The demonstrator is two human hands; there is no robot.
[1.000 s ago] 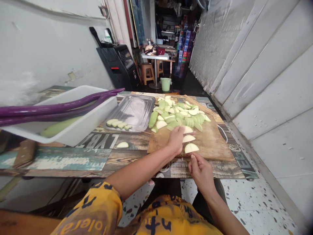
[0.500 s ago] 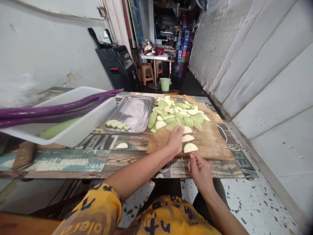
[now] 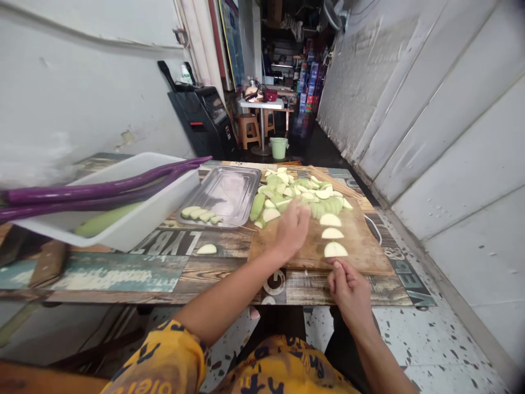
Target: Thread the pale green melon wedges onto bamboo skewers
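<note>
My right hand (image 3: pixel 348 287) pinches the near end of a thin skewer, mostly hidden by the food on it. On that skewer are threaded three pale half-round slices of green eggplant (image 3: pixel 335 250), spaced apart above the cutting board (image 3: pixel 361 246). My left hand (image 3: pixel 293 227), slightly blurred, is over the board to the left of the skewer, its fingers stretched toward a heap of cut slices (image 3: pixel 303 191). Nothing shows in it, though its fingertips are partly hidden. A metal tray (image 3: pixel 232 191) to the left holds a row of slices (image 3: pixel 200 214) on a skewer.
At the left, a white bin (image 3: pixel 118 235) holds long purple eggplants (image 3: pixel 98 190) and a green one (image 3: pixel 106 219). A loose slice (image 3: pixel 207 249) lies on the table before the tray. Bare skewers (image 3: pixel 340 183) lie behind the board. A knife handle (image 3: pixel 49 265) is at the left.
My left hand has let go of the skewered slices and moved left, toward the heap. My right hand has shifted slightly right with the skewer.
</note>
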